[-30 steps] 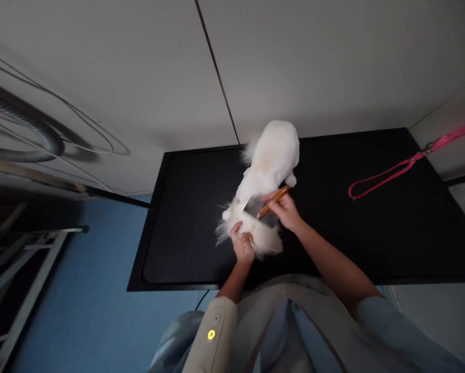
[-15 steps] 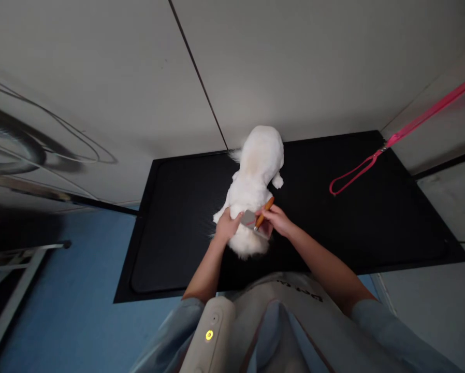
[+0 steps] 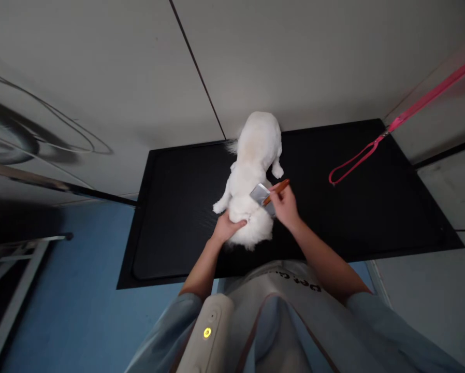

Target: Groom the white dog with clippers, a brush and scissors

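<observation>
A small white dog (image 3: pixel 255 150) with short-clipped fur stands on a black grooming table (image 3: pixel 174 207), its rear toward the wall and its fluffy head toward me. My left hand (image 3: pixel 228 227) grips the side of the dog's head, thumb lying over the fur and the other fingers hidden beneath. In my right hand (image 3: pixel 286 206) is a slicker brush (image 3: pixel 260 193) with an orange-brown wooden handle and a flat silvery head. The brush is by the dog's neck and ear; whether its bristles touch the fur I cannot tell.
A pink leash loop (image 3: pixel 352 163) hangs over the right part of the table. The pale wall (image 3: pixel 294 67) borders the far edge. To the left are a grey hose (image 3: pixel 13 140), cables and a metal frame (image 3: pixel 18 290) on the blue floor (image 3: pixel 85 269).
My right hand has lifted the brush from the dog's head toward its neck and turned it. My left thumb now lies across the head fur. The view has shifted slightly.
</observation>
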{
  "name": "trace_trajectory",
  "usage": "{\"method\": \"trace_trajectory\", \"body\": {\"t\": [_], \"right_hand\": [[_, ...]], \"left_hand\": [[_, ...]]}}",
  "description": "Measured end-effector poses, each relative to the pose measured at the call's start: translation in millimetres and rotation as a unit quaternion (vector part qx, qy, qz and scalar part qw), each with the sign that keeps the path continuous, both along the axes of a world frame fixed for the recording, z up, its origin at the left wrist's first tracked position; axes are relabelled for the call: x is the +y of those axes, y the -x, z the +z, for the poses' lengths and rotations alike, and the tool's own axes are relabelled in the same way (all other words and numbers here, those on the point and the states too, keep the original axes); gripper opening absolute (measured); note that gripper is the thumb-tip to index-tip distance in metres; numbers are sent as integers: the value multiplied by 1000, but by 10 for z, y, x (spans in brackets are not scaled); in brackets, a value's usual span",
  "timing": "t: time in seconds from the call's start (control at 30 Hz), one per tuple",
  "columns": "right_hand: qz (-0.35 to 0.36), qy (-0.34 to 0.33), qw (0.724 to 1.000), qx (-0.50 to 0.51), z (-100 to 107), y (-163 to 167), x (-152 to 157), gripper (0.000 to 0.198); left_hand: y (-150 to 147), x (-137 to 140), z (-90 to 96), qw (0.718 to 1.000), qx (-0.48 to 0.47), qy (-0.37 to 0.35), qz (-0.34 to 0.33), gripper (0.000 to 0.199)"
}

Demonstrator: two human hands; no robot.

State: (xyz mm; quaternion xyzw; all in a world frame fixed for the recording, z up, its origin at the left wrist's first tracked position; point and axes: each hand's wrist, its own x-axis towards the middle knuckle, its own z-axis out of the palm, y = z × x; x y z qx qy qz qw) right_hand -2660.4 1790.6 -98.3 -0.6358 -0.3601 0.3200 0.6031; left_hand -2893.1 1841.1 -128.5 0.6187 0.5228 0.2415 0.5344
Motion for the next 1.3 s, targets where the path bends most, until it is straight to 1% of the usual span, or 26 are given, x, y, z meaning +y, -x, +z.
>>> {"method": "trace_trajectory", "body": {"t": [0.07,0.1,0.17,0.2,0.23,0.27,0.3,0.37,0.4,0.43,0.47,0.53,0.57,0.63,0.67,0.7,0.77,0.83,0.87,0.9,1.0,1.03,1.1,1.17,1.23,1.3], "right_hand": [[78,23,997,2,25,4,-17,23],[78,41,996,9,44,-27,-15,22],[-36,46,998,5,91,-120,-5,23],[-93,29,995,-7,115,-157,-7,22],[-120,7,993,-21,134,-172,-18,22],[-106,-10,994,-33,145,-160,-38,22],[-59,-16,997,-35,147,-127,-61,22],[64,11,998,-15,127,-47,-99,24],[90,34,995,-2,115,-25,-108,25],[69,51,996,3,109,-22,-112,26],[14,52,999,-4,111,-32,-115,25],[-84,21,996,-36,141,-50,-139,23],[-83,5,995,-52,162,-39,-165,22],[20,4,998,-58,196,29,-228,21],[80,21,995,-51,203,70,-256,20],[108,41,992,-42,205,100,-276,20],[59,62,995,-44,200,112,-290,19],[-28,47,995,-82,200,86,-291,19],[-43,36,993,-104,203,78,-290,20],[-24,31,992,-119,207,79,-288,20],[114,72,986,-100,228,107,-231,16],[121,93,984,-94,242,106,-192,15],[56,99,986,-125,290,81,-104,15],[7,70,981,-183,356,63,-33,15],[76,64,973,-209,423,81,7,13],[176,109,958,-198,483,124,30,9]], "left_hand": [[9,-30,-6,1000,-14,0,-4,58],[14,-42,-9,1000,-14,0,-2,59],[22,-62,-18,1000,-9,-2,4,56],[25,-70,-24,1000,-10,-6,8,53],[26,-77,-31,1000,-15,-13,12,48],[27,-83,-39,999,-22,-21,17,44],[27,-89,-49,999,-30,-30,27,40],[23,-103,-75,997,-36,-44,51,40],[19,-113,-89,996,-35,-46,64,42],[13,-124,-105,996,-33,-44,74,43],[6,-138,-120,995,-32,-39,81,44],[-12,-166,-148,995,-36,-29,87,44],[-21,-178,-162,995,-40,-29,87,45],[-34,-192,-191,995,-40,-42,78,48],[-35,-194,-208,995,-37,-52,72,50],[-32,-194,-225,995,-35,-59,68,51],[-17,-190,-265,995,-34,-67,64,51],[1,-192,-306,995,-38,-68,68,52],[7,-198,-326,995,-40,-67,67,53],[10,-209,-345,995,-41,-66,65,54],[-1,-270,-388,996,-46,-49,55,60],[-11,-298,-395,996,-49,-43,58,61],[-32,-353,-394,995,-56,-42,74,63],[-54,-397,-377,993,-57,-54,85,61],[-73,-427,-353,994,-50,-60,82,62],[-93,-448,-334,994,-47,-47,84,64]]}}
